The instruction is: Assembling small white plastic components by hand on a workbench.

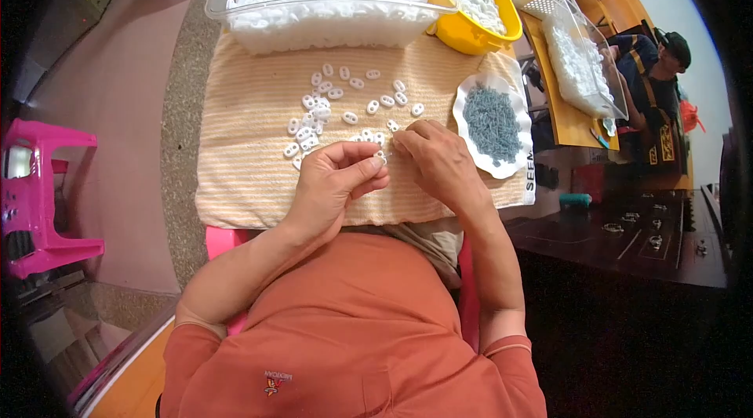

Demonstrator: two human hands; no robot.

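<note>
L hand [337,184] is pinching a white piece [382,157] b/w thumb & index, so that grip is closed on it; most of the piece is hiding behind the fingertips. R hand [441,167] is bending its fingers down just beside it, approx. at towel level; can't tell if its grip is holding anything, b/c the knuckles are covering the tips.

Loose pieces [350,117], oval w/ two holes, are lying scattered on the striped towel [251,167], some bunching up just past the L hand. To the R, a wavy white dish [463,108] is holding grey bits [492,124], too small to ID.

Risks, as I'm judging it: pinch is looking narrow, so a slip could drop the piece among the rest; R forearm is resting near the dish, so a careless swing could tip it & mix bits w/ pieces.

Farther off, a yellow bowl [471,40] & clear bin [329,35] are holding more pieces. Beyond, R, another person [651,81] is sitting by a second bin [616,98].
</note>
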